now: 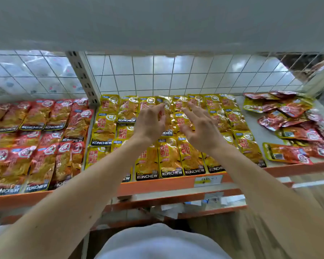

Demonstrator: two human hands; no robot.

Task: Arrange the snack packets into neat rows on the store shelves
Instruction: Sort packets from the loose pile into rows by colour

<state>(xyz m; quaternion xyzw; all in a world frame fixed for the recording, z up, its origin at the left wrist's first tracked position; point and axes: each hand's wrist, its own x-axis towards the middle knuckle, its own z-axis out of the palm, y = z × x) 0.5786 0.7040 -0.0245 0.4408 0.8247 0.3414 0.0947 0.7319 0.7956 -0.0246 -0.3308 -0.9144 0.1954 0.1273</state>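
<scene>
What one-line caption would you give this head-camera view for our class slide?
Left hand and right hand spread open over rowed yellow packets, beside a loose pile of red packets.

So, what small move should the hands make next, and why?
Probably lower both hands and straighten the crumpled yellow packets in the back middle. The left hand and right hand are open right over them, and these packets look crooked beside the neat front row.

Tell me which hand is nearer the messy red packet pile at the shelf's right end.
Right. The right hand is over the yellow packets, left of the red pile; the left hand is beside it, farther left.
</scene>
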